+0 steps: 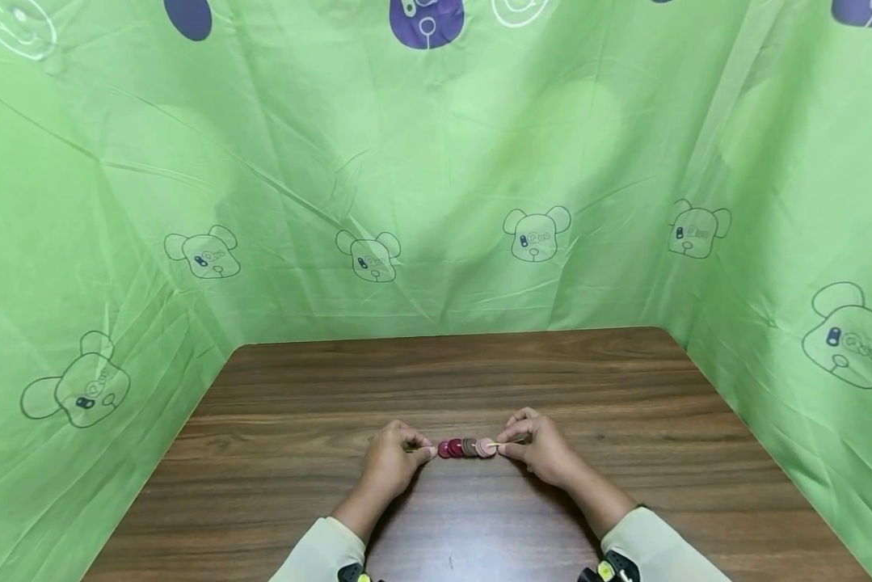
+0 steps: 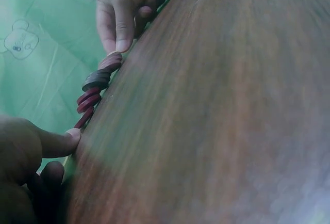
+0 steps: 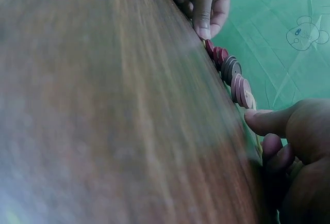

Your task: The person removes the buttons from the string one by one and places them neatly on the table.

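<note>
A short row of button-like discs threaded on a pale string (image 1: 493,444) lies just above the table between my hands. From left to right come dark red discs (image 1: 454,448), grey-brown discs (image 1: 469,447) and pink discs (image 1: 486,448). My left hand (image 1: 393,462) pinches the string's end beside the red discs, thumb against forefinger. At the pink end, my right hand (image 1: 546,454) pinches the other end of the string. In the right wrist view the pink discs (image 3: 241,91) stack face to face, close to the right thumb. The pinched string ends are mostly hidden by the fingers.
Both hands are over the middle of a brown wood-grain table (image 1: 297,388). Green cloth (image 1: 443,162) printed with bear faces hangs behind the table and on both sides. Pale sleeves (image 1: 319,554) and wrist-worn devices show at the lower edge.
</note>
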`<state>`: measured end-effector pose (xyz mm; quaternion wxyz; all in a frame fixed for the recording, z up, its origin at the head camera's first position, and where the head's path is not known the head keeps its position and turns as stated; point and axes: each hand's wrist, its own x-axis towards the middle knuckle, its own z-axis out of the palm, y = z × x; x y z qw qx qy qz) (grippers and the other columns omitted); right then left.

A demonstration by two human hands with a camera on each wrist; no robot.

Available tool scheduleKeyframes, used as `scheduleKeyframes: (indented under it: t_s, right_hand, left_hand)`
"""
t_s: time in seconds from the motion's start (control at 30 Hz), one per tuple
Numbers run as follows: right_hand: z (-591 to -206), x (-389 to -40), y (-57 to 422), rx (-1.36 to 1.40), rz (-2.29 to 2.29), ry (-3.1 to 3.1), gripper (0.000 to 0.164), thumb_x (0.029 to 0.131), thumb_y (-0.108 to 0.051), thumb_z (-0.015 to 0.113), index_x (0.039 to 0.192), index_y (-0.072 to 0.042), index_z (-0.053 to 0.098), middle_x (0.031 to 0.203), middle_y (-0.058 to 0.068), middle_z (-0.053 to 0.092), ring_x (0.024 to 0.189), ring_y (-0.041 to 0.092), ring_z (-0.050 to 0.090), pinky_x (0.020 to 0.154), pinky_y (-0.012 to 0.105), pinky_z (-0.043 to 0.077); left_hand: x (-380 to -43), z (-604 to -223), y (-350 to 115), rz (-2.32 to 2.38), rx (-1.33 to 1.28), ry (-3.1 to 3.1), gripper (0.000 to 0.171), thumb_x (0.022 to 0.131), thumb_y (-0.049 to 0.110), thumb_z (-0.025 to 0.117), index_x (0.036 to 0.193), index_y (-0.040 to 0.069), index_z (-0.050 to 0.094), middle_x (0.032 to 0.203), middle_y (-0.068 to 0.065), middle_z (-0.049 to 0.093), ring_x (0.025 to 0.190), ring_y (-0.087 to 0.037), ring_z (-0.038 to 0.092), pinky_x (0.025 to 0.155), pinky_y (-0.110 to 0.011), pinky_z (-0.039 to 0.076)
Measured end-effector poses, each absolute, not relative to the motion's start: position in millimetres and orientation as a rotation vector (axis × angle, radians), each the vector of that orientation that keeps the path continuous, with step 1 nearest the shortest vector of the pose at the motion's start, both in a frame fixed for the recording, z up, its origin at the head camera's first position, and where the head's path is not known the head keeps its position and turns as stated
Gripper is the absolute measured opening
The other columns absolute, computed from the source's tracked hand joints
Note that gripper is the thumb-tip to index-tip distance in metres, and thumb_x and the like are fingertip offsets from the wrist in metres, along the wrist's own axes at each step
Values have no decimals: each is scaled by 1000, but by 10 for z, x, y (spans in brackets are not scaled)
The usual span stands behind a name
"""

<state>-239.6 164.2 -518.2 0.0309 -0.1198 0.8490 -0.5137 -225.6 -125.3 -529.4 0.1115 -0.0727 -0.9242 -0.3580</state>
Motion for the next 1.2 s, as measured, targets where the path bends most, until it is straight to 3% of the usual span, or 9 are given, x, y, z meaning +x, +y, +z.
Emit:
scheduleKeyframes:
  t_s: [0.2,0.43,0.57,0.67,0.77,0.93,1.03,1.2]
  right_hand:
    - [-5184,-2386,1630,-359,-1582,2633,4,91,-2,84,93,-4,82,120,16,63,76,10,56,47,20,48]
    - [-5173,-2364,1657,-422,-1564,2620,7,97,-7,81,95,-3,76,114,14,66,65,6,54,48,22,50]
    - [-5176,-2355,1656,-408,-1598,2575,6,101,-5,75,97,-4,71,97,12,68,59,9,57,48,24,51]
    - [-5180,-2349,1651,-380,-1645,2507,7,105,-5,69,101,-1,67,83,11,67,58,11,60,47,24,50]
    - [-5177,-2351,1642,-372,-1700,2419,9,108,-5,64,105,3,63,84,17,70,64,13,66,51,25,54]
    - [-5149,-2359,1655,-405,-1896,2127,14,113,-3,52,110,11,50,123,28,71,94,27,80,76,34,67]
    - [-5131,-2357,1676,-429,-1991,1912,13,116,-5,45,109,6,45,134,26,67,115,41,78,95,43,66]
    - [-5117,-2352,1711,-491,-2052,1590,14,118,-10,38,106,-10,45,142,16,68,135,51,66,109,55,58]
  left_hand:
    - [-2228,-5297,-1231,-933,-237,-2772,17,90,27,89,79,27,76,94,7,66,88,-16,68,76,-33,50]
    - [-2226,-5318,-1217,-790,-324,-2769,20,95,28,82,81,27,68,98,8,65,87,-20,70,72,-36,49]
    - [-2344,-5569,-1264,-759,-386,-2648,19,96,33,81,86,27,65,92,7,69,81,-21,70,67,-38,48]
    - [-2435,-5765,-1300,-786,-393,-2580,20,96,35,80,88,30,63,83,10,69,75,-15,67,64,-35,47]
    - [-2417,-5740,-1307,-900,-386,-2579,18,99,32,78,90,31,62,79,14,69,74,-7,64,66,-31,48]
    - [-2279,-5460,-1274,-1414,-521,-2530,13,111,18,62,100,12,61,89,-5,80,66,-5,64,60,-27,52]
    - [-2223,-5324,-1228,-1791,-533,-2472,15,114,9,54,104,-2,57,104,-23,82,70,-16,74,59,-28,60]
    - [-2182,-5236,-1158,-2103,-399,-2370,14,113,3,53,108,-9,55,111,-34,78,84,-41,81,64,-35,66]
